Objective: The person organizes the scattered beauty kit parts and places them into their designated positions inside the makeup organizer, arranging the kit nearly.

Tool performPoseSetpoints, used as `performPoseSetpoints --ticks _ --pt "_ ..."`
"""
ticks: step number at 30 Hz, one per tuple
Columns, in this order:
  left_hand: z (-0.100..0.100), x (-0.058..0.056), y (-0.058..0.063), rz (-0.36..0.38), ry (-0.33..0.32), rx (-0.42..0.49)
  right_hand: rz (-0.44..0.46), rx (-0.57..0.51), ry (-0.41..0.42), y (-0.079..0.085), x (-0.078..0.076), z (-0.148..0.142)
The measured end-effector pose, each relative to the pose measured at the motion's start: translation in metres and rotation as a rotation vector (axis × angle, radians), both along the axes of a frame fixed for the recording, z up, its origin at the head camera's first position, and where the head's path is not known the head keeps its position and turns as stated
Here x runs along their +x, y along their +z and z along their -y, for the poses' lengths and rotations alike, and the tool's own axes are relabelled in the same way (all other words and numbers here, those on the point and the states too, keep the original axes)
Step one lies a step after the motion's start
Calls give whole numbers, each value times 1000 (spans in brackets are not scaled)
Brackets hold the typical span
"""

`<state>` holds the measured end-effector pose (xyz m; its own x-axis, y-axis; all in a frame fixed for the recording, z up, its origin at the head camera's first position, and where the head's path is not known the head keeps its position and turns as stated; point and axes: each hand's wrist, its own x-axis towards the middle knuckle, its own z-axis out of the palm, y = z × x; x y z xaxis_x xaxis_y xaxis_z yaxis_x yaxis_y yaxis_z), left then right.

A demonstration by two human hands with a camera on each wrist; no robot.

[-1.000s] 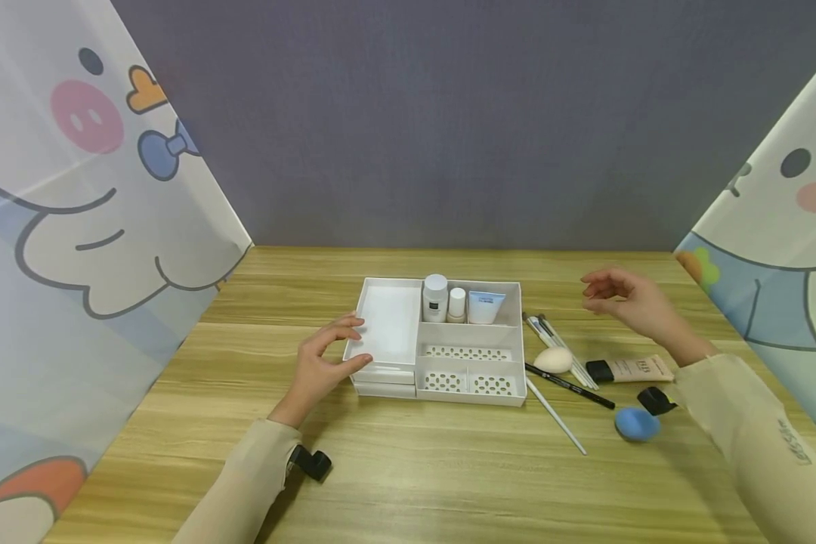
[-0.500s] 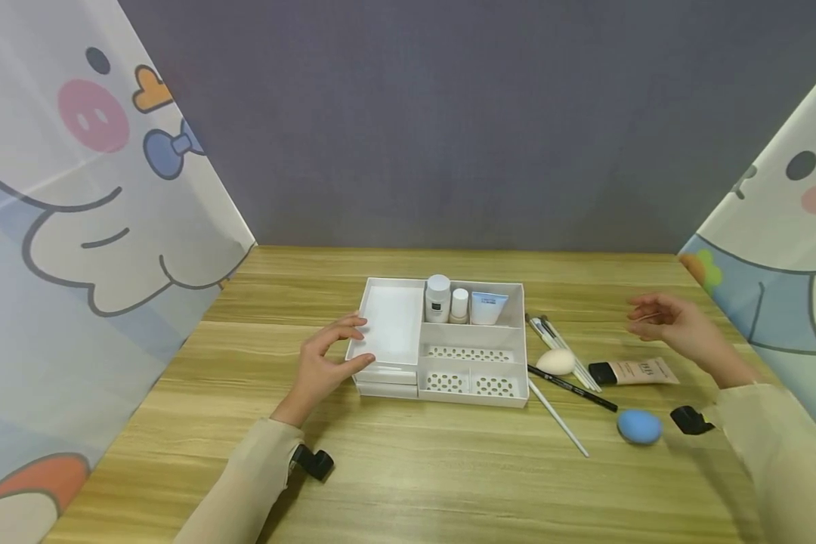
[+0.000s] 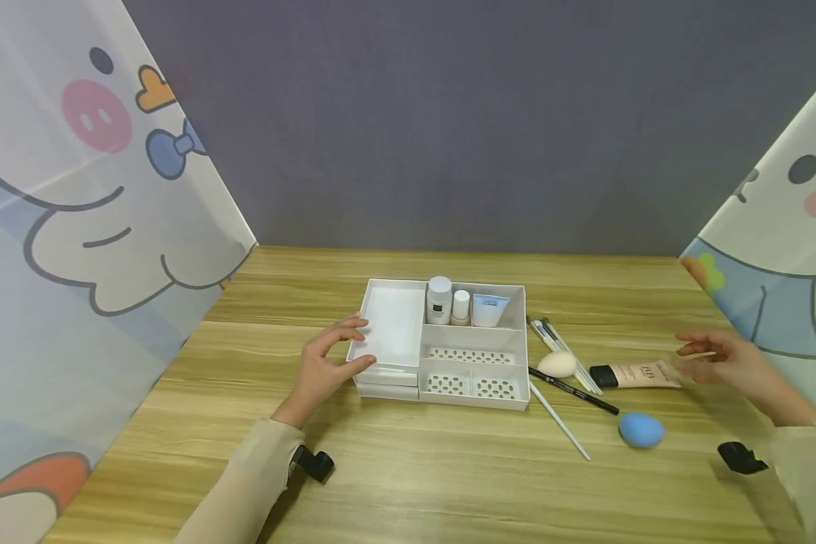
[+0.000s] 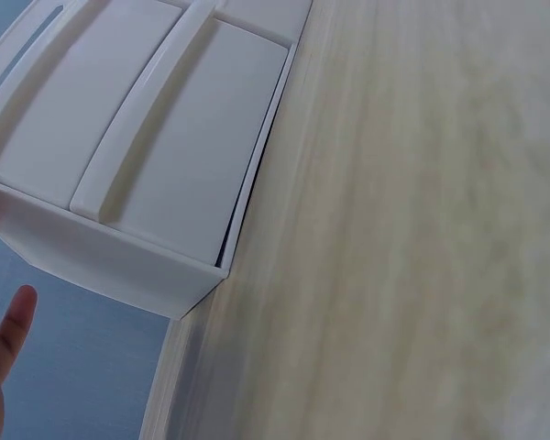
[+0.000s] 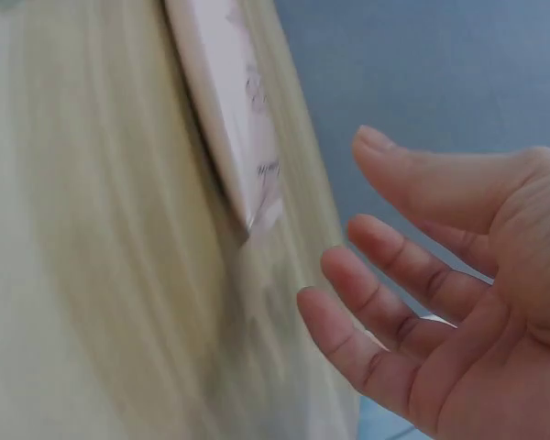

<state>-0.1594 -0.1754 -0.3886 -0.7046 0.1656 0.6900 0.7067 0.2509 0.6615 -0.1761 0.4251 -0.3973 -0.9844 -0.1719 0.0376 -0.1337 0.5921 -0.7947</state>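
My left hand (image 3: 323,370) lies along the left side of a white organizer box (image 3: 392,325), fingers and thumb spread. Whether its fingertips touch the box is hard to tell. In the left wrist view, two drawer fronts of the box (image 4: 192,137) show, with my thumb (image 4: 14,325) near its side wall. At the right, my right hand (image 3: 734,366) hovers with loosely bent fingers and nothing in them. Its fingertips are near the crimped end of a beige cosmetic tube (image 3: 646,375) with a black cap, lying flat. The right wrist view shows that tube (image 5: 229,101) apart from the hand.
A white bottle (image 3: 439,301), a smaller bottle (image 3: 460,307) and a light-blue tube (image 3: 489,310) stand in the box's back compartment. Right of the box lie a cream sponge (image 3: 556,364), makeup brushes (image 3: 559,341), a black pencil (image 3: 574,391), a thin white stick (image 3: 560,421) and a blue sponge (image 3: 641,430).
My right hand has moved right and toward me, from behind the beige tube to beside its crimped end. The left hand keeps its place at the box. The head view has shifted slightly.
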Motion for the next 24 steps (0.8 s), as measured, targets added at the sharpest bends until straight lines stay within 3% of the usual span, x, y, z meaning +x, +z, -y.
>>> performPoseSetpoints --ticks 8,13,16,24 --pt "0 0 0 1 -5 6 63 116 -20 -13 7 -10" --pt "0 -1 0 -8 -8 8 130 239 22 -11 5 -7" --pt "0 0 0 -10 -6 4 137 309 34 -10 3 -2" --pt "0 0 1 4 0 -2 120 351 50 -12 -2 4"
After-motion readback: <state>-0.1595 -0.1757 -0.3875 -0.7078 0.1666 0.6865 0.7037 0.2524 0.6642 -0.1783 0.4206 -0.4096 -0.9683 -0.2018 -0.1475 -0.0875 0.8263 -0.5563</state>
